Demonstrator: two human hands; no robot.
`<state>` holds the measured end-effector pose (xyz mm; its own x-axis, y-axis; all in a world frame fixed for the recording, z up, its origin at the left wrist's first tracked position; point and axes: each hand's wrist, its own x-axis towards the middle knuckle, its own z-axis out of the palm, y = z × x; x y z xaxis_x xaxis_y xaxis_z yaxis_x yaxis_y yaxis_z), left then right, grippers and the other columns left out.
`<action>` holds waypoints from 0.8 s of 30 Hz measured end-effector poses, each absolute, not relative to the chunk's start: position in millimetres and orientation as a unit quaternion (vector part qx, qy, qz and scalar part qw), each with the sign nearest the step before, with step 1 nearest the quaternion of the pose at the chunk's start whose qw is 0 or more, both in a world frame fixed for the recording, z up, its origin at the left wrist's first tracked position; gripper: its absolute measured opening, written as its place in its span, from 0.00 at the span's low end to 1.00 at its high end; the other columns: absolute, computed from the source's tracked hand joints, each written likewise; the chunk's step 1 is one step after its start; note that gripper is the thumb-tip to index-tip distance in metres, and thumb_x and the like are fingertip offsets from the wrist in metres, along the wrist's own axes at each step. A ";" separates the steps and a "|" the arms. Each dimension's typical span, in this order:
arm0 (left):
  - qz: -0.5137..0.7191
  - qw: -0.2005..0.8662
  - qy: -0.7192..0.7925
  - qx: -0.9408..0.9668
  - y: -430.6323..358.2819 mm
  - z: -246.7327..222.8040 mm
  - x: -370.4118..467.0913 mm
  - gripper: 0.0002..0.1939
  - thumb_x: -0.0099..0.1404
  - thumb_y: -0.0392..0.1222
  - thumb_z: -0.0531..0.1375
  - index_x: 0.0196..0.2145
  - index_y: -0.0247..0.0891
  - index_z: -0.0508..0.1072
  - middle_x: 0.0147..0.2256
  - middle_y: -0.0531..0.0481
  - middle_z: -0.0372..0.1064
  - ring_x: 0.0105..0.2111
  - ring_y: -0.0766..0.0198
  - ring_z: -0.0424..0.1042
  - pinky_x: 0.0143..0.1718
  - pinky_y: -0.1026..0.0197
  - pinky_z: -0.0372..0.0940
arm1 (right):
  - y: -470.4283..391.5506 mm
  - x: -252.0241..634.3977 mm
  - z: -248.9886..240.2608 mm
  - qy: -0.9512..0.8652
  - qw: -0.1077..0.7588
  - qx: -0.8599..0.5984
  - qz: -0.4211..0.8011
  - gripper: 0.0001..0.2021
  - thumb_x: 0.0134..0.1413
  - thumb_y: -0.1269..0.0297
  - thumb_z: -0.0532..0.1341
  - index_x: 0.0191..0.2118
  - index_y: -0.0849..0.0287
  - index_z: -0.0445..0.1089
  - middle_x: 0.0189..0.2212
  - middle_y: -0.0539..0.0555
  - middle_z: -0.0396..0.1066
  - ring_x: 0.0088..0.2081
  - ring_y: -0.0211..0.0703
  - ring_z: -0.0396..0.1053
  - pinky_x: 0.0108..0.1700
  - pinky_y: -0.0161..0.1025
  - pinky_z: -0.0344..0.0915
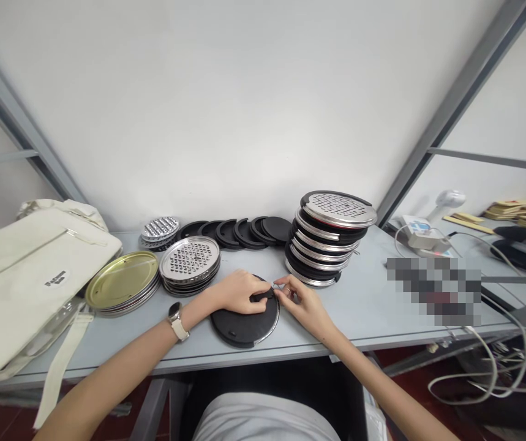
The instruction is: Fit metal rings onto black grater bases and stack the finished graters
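Observation:
A round black disc with a shiny metal edge (244, 324) lies flat near the table's front edge. My left hand (243, 293) rests over its upper part, fingers curled round a small black piece (263, 295) at the disc's top right. At the disc's upper right rim, my right hand (300, 301) has its thumb and index finger pinched together; whatever lies between those fingertips is too small to make out. The fingertips of both hands are close to each other.
Behind stand stacked grater plates (191, 258), gold-coloured discs (122, 282), overlapping black discs (248, 233) and a tall stack of metal and black discs (324, 245). A cream bag (28, 282) sits at left. White cables (492, 367) hang at right beside the grey table (359, 312).

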<state>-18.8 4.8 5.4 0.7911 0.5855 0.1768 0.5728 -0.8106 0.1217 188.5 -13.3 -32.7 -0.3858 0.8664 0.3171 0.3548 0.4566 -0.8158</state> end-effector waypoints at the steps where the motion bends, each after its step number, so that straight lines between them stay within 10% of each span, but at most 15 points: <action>1: 0.104 0.032 0.308 0.945 4.6 5.6 -18.7 0.06 0.58 0.40 0.55 0.25 0.38 0.65 0.22 0.55 0.66 0.21 0.68 0.62 0.25 0.64 0.50 | -13.0 188.5 -33.0 -0.761 0.384 -0.401 0.334 0.10 0.60 0.59 0.55 0.42 0.59 0.64 0.23 0.47 0.61 0.27 0.37 0.60 0.31 0.34 0.57; 24: 0.142 0.014 0.421 0.896 -8.1 0.5 -0.2 0.09 0.61 0.45 0.55 0.26 0.39 0.67 0.21 0.55 0.66 0.19 0.67 0.60 0.22 0.61 0.43 | -14.8 187.3 -35.6 -0.781 0.358 -0.394 0.327 0.06 0.62 0.63 0.50 0.42 0.57 0.59 0.21 0.43 0.54 0.23 0.35 0.55 0.27 0.33 0.53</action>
